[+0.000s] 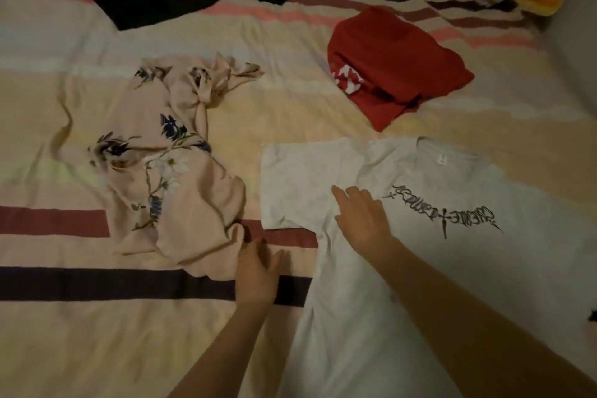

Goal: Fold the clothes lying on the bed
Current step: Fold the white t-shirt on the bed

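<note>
The right hand (361,220) lies flat, fingers straight, on the white T-shirt (420,268), seemingly pinning it smooth for folding; the left hand (256,271), fingers relaxed, holds nothing beside the shirt's edge; floral garment (168,171) just beyond it, red shirt (394,64) farther off.

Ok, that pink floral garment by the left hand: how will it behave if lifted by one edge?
The pink floral garment lies crumpled with soft, twisted folds, so it probably hangs limp and unfurls rather than keeping shape. It looks thin, likely light. Its smooth drape suggests it may slide on the bedspread if the left hand pushes it.
</note>
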`<act>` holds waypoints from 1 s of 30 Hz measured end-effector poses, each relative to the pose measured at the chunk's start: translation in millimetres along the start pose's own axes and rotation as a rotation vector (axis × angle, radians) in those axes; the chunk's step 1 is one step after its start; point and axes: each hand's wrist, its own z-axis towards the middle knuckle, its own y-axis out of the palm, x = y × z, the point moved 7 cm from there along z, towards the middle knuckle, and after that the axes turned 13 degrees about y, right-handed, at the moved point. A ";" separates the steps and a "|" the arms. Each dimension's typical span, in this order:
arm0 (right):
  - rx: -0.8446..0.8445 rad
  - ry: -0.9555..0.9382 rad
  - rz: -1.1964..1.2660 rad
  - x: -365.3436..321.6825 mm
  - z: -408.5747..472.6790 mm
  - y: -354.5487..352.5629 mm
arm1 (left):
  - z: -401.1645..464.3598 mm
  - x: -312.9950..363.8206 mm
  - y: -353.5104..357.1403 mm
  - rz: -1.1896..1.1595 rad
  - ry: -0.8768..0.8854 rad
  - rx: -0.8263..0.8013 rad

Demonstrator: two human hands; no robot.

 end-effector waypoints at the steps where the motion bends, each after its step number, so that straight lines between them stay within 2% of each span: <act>1: -0.008 -0.005 0.001 -7.5 15.1 -3.0 | 13.3 2.7 0.5 -0.034 -0.013 0.018; 10: -0.097 -0.161 0.025 -66.7 117.1 -17.0 | 75.5 -9.4 9.4 -0.226 -0.339 0.174; 14: -0.199 -0.268 0.089 -90.0 153.4 -11.2 | 79.2 -10.5 11.0 -0.296 -0.357 0.243; 18: -0.279 -0.430 0.075 -117.7 174.4 -5.3 | 75.4 -10.6 11.2 -0.272 -0.339 0.301; 24: -0.259 -0.521 0.156 -139.3 187.3 -8.6 | 73.8 -8.1 17.7 -0.263 -0.387 0.351; 30: -0.212 -0.575 0.288 -110.4 186.5 -43.7 | 66.1 12.2 10.1 -0.444 -0.341 0.425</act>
